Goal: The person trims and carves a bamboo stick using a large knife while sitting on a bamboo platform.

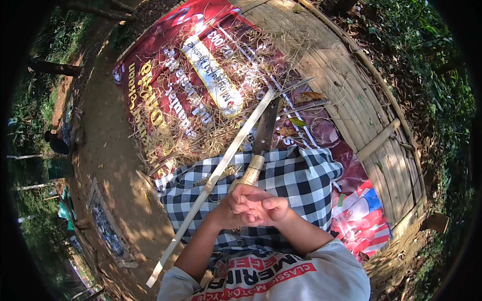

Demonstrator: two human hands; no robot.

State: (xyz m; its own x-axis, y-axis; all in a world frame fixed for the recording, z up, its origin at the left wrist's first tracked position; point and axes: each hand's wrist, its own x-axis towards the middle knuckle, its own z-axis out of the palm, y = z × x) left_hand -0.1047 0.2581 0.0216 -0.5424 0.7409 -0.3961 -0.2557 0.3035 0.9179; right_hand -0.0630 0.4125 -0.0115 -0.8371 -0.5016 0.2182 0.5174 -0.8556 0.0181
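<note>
My left hand (232, 209) and my right hand (270, 206) are brought together above my lap, their curled fingers meeting. No object shows in them. Just beyond, a large knife lies on a black-and-white checked cloth (296, 173) over my legs. Its pale wooden handle (252, 169) points toward me and ends behind my hands; the dark blade (266, 128) points away. To the left of the knife, a long pale split-bamboo strip (213, 178) runs diagonally from the lower left past my left forearm to near the blade's tip.
Thin curly shavings (170, 95) cover a dark red printed banner (145, 60) ahead. It lies on a bamboo-slat platform (326, 65), edged by a pole at the right. A colourful printed sheet (359, 215) lies right of my lap. At far left, a person (61, 142) is beside bare ground.
</note>
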